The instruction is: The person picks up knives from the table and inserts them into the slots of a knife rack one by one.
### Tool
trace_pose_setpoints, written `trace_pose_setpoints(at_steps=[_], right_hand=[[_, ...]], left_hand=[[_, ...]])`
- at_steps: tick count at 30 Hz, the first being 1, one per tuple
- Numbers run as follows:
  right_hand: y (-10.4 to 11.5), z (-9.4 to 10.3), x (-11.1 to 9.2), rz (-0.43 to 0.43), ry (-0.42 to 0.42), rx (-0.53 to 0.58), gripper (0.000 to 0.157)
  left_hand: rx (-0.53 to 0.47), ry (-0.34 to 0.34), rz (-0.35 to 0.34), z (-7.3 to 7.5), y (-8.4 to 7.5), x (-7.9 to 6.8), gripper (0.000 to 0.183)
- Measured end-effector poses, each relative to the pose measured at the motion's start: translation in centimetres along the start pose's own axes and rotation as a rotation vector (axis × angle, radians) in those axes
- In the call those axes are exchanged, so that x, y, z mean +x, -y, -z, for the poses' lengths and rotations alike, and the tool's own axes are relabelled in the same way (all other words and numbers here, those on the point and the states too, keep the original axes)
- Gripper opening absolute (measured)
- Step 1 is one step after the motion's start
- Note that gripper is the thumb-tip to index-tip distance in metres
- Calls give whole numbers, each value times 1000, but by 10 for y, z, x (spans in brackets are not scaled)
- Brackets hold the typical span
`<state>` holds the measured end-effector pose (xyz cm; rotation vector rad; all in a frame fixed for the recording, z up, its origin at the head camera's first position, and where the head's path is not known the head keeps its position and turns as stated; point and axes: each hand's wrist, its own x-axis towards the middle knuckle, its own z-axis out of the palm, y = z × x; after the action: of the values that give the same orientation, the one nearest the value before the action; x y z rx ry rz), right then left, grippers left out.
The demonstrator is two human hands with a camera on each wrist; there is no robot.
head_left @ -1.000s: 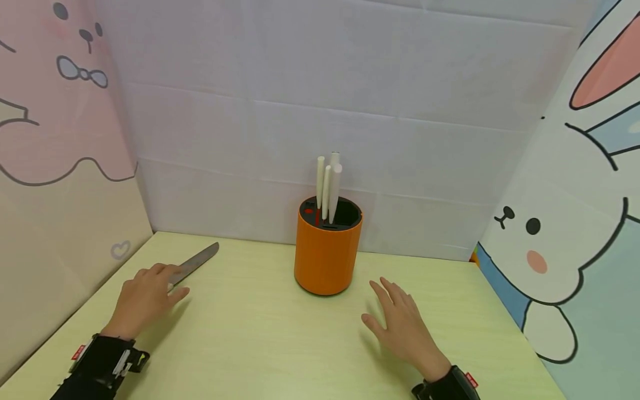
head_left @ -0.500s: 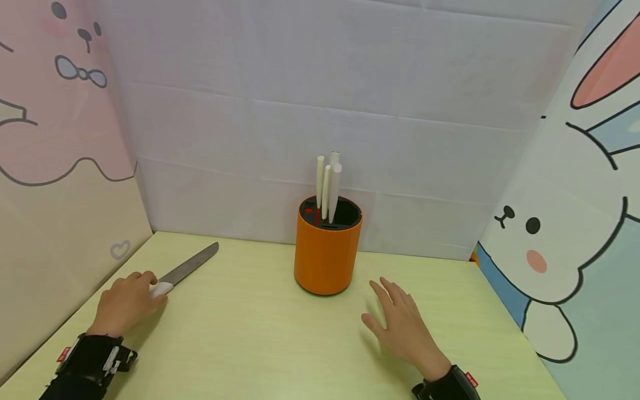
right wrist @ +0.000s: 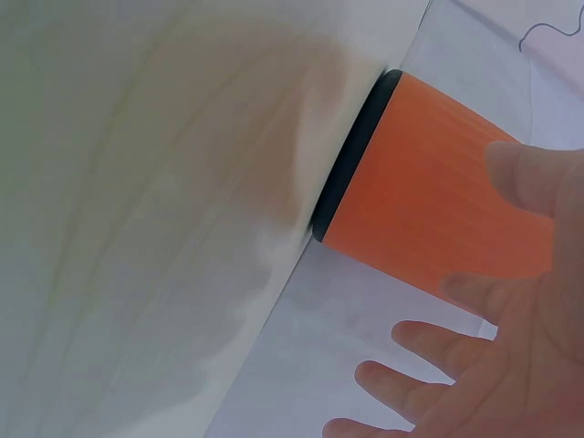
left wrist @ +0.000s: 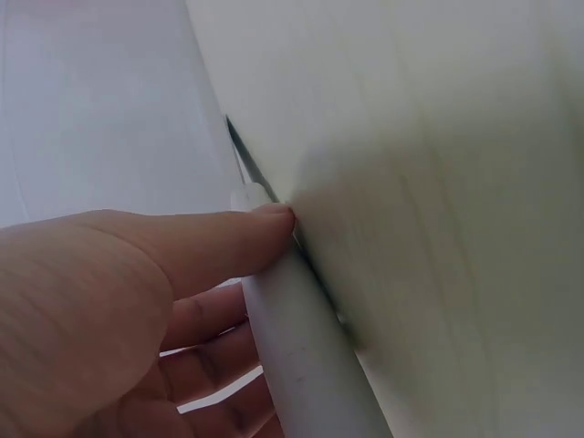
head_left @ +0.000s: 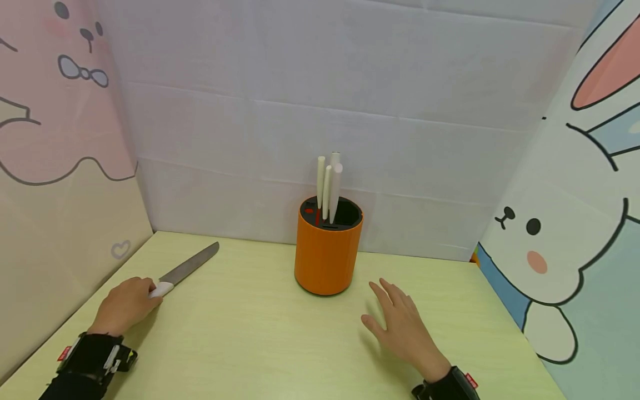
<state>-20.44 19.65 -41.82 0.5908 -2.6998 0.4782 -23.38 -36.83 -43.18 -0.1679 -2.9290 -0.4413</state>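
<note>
A knife (head_left: 192, 264) with a grey blade and a white handle (left wrist: 306, 338) lies on the left of the table, its tip pointing away and to the right. My left hand (head_left: 124, 304) grips that handle, thumb on one side and fingers curled on the other in the left wrist view. To the right, my right hand (head_left: 402, 328) is held above the table with spread fingers and holds nothing. Its nearest thing is an orange knife block (head_left: 325, 261) with a black top, standing upright. Several white-handled knives (head_left: 330, 189) stand in the block.
The pale yellow table (head_left: 270, 344) ends at a white cloth backdrop (head_left: 260, 133). Printed cartoon panels rise at the left (head_left: 65, 222) and at the right (head_left: 575, 233).
My left hand has moved back toward me and left, from above the blade to the handle, and its fingers have closed on it. The knife and my right hand look unmoved.
</note>
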Motion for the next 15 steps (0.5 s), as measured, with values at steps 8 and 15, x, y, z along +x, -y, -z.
trace_pose_setpoints(at_steps=[8,15], right_hand=[[-1,0,-1,-6,2,2,65],[1,1,-1,-7,5,0,65]], left_hand=[[12,-12,-38,-1,0,2,19],[7,-7,-68,-4,1,3,22]])
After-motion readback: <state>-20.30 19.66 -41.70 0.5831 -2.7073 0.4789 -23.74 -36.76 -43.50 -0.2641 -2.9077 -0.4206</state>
